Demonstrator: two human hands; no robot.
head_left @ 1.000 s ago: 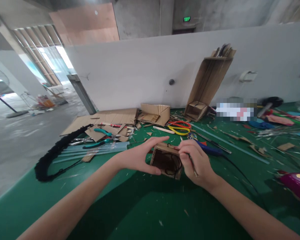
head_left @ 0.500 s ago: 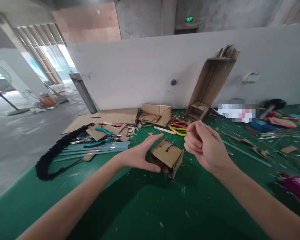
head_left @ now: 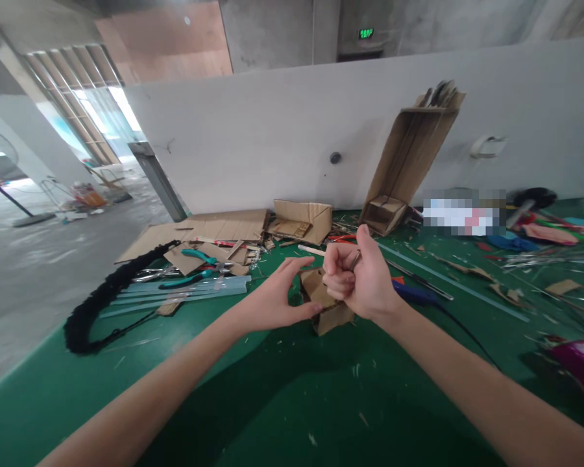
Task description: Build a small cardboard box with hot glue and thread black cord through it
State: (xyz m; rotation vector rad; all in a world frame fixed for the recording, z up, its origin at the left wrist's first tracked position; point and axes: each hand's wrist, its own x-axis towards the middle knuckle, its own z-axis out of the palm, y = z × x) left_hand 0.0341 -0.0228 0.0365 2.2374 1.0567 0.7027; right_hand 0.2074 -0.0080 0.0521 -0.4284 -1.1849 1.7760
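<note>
A small brown cardboard box (head_left: 335, 318) sits on the green table, partly covered by both hands. At its left side is my left hand (head_left: 279, 297), thumb and fingers apart, the thumb tip at the box's edge; whether it touches is unclear. My right hand (head_left: 355, 279) is closed above the right part of the box, thumb pointing up. Something small and dark shows between its fingers, too little to identify. Behind the hands lies a pale stick (head_left: 310, 250).
Left are teal-handled pliers (head_left: 198, 256), translucent strips (head_left: 224, 285) and a black fuzzy band (head_left: 90, 314). A tall cardboard piece (head_left: 409, 152) leans on the white wall. Right are a blue tool with a cord (head_left: 416, 293), a long strip (head_left: 457, 285) and a purple object (head_left: 581, 363).
My right hand has moved left over the box, uncovering the blue tool. The box looks turned, with a different side facing me. My left hand has barely moved.
</note>
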